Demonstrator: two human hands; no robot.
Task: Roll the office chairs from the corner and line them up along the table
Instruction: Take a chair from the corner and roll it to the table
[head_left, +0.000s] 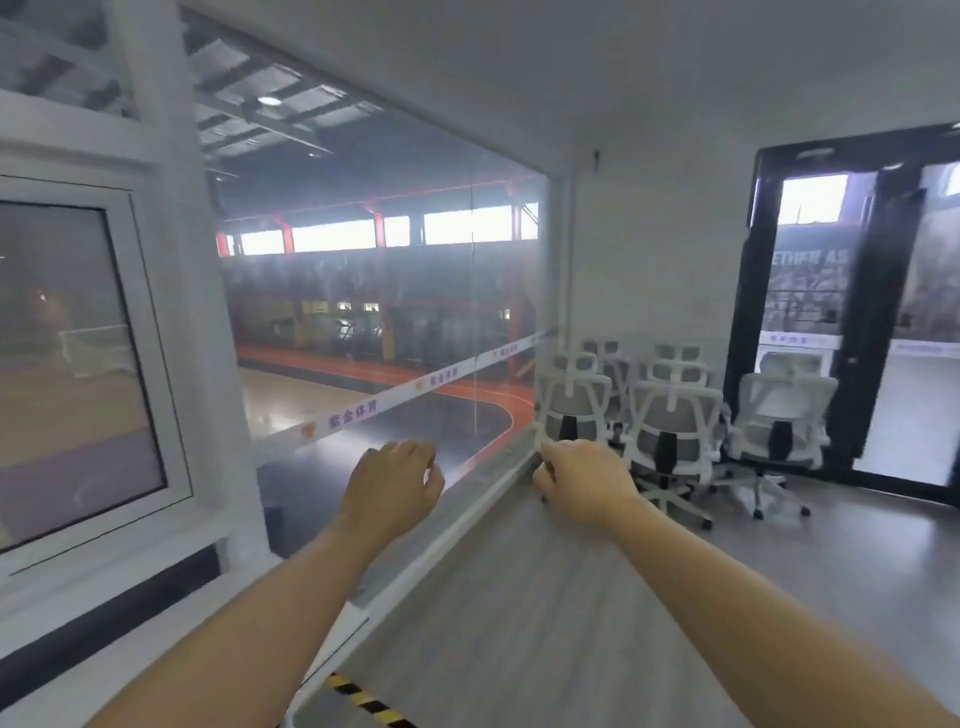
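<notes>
Soft, hazy daylight fills the room, brightest from the blown-out clerestory windows (395, 231) beyond the glass wall (389, 312). The whole view is motion-blurred and slightly milky; straight frames bow at the wide-angle edges. Shadows are faint.

I see white-framed chairs (675, 431) with grey mesh backs, grey wood-grain floor (519, 623), yellow-black striped tape (363, 701).
</notes>
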